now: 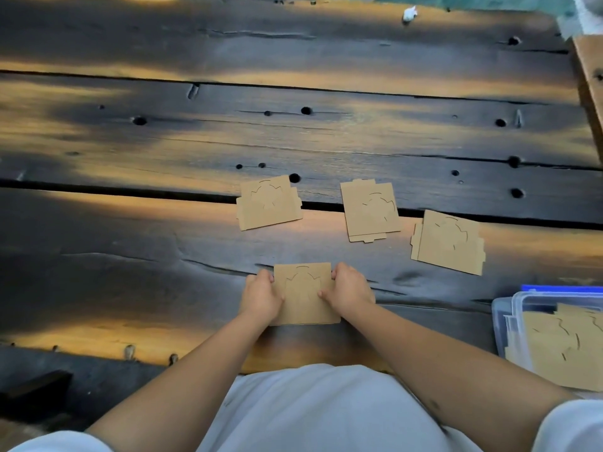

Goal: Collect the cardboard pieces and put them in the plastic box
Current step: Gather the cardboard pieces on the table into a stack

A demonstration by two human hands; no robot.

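Note:
A small stack of brown cardboard pieces (pixel 303 293) sits near the table's front edge. My left hand (pixel 261 296) grips its left side and my right hand (pixel 347 291) grips its right side. Three more cardboard stacks lie farther out: a left stack (pixel 268 203), a middle stack (pixel 370 210) and a right stack (pixel 449 243). The clear plastic box (pixel 509 321) stands at the lower right with several cardboard pieces (pixel 564 347) inside it.
The dark wooden plank table (pixel 293 132) has gaps and knot holes. A blue lid edge (pixel 561 288) shows behind the box. A white scrap (pixel 409 14) lies at the far edge. A wooden post (pixel 590 76) stands at the right.

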